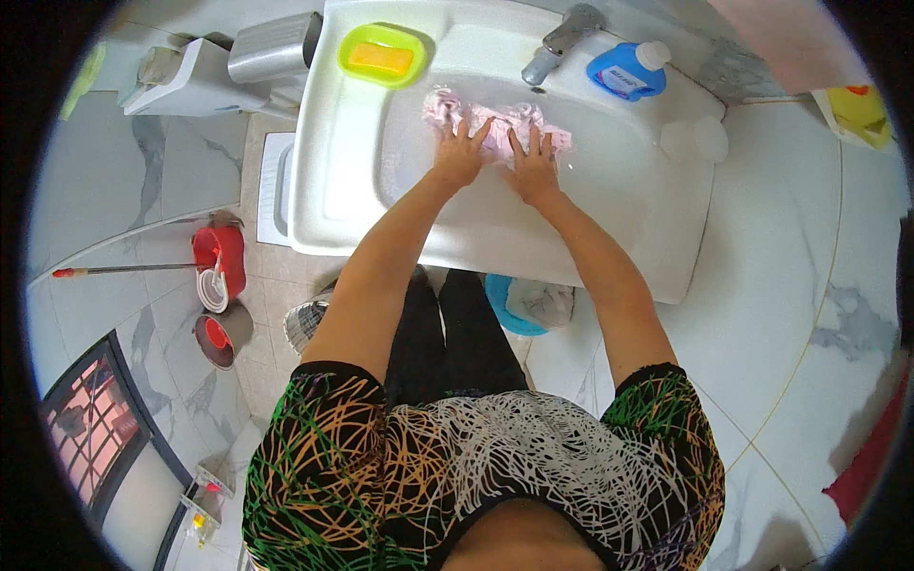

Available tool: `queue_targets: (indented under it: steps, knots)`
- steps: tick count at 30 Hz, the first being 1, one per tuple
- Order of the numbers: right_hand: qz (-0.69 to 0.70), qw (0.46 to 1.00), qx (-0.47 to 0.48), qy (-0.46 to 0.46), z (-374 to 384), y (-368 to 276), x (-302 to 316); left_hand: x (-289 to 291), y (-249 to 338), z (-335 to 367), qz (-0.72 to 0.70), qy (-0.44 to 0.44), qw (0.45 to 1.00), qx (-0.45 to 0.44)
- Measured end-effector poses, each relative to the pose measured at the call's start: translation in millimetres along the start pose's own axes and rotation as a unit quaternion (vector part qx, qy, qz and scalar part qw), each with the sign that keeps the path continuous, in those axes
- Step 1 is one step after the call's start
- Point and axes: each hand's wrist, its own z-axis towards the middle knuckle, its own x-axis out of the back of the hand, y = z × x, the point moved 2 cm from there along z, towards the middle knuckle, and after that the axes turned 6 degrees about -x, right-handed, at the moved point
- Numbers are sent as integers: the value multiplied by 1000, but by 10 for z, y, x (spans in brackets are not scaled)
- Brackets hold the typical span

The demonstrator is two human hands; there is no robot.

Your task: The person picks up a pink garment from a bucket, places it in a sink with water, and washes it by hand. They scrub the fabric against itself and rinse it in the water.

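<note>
A wet, crumpled light pink cloth point(502, 136) lies in the basin of a white sink point(609, 224); which garment it is, I cannot tell. My left hand point(462, 155) rests on its left part, fingers spread. Over the right part, my right hand point(533, 171) presses down with its fingers stretched apart. Both palms hide some of the fabric. Behind the cloth a metal faucet point(564, 44) reaches over the basin. A yellow-green soap dish point(419, 65) with an orange soap bar point(379, 60) sits on the sink's back left.
A blue bottle with a white cap point(628, 73) stands at the back right rim, near a white bottle point(695, 141). Below the front edge is a blue basin point(509, 314) holding pale cloth. A red bucket point(221, 252) and a bin point(221, 340) stand on the left floor.
</note>
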Motion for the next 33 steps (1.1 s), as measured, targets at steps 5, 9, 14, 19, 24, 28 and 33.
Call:
queue_targets:
  steps: [5, 9, 14, 19, 24, 28, 33]
  knots:
    - [65, 997, 27, 27, -37, 105, -16, -200, 23, 34, -19, -37, 999, -21]
    - [259, 961, 27, 93, -156, -185, 406, -172, -17, -56, 133, -4, 990, -45]
    - [215, 967, 97, 95, -150, 223, -155, 210, 220, -23, -88, -29, 995, 19]
    - [286, 920, -176, 201, -554, 57, -379, 203, 203, -145, -68, 77, 947, 305]
    - [833, 469, -290, 42, -351, -308, -328, 213, 397, -33, -203, 10, 939, 278]
    - [900, 314, -237, -185, -207, -412, -317, 98, 496, -126, -331, 151, 904, 227]
    - [903, 368, -180, -126, -232, -230, -84, 467, 1244, -393, -349, 251, 901, -61]
